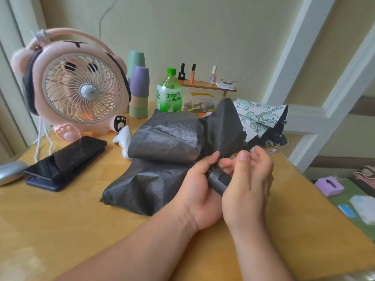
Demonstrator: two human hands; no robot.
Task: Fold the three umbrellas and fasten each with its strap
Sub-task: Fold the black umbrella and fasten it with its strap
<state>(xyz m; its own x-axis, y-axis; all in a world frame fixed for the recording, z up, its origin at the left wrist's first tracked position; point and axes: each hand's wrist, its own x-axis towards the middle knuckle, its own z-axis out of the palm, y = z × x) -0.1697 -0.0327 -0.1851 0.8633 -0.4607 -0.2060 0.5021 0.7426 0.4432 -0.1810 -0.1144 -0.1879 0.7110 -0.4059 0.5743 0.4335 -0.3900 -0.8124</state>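
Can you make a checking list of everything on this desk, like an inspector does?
Surface: yellow wooden table.
Job's things: black umbrella loose, unstrapped; flowery umbrella behind it, also loose; third not seen.
Clutter: pink fan, phone, green bottle, stacked cups, nail polish bottles.
Hands: left hand grips the black umbrella just above its handle; right hand touches the handle, grip unclear.
Cables: white cable beside the fan.
Surroundings: white ladder frame, pale wall.

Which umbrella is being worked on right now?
The plain black umbrella, its handle gripped by the left hand; the white-and-green floral umbrella lies untouched behind it.
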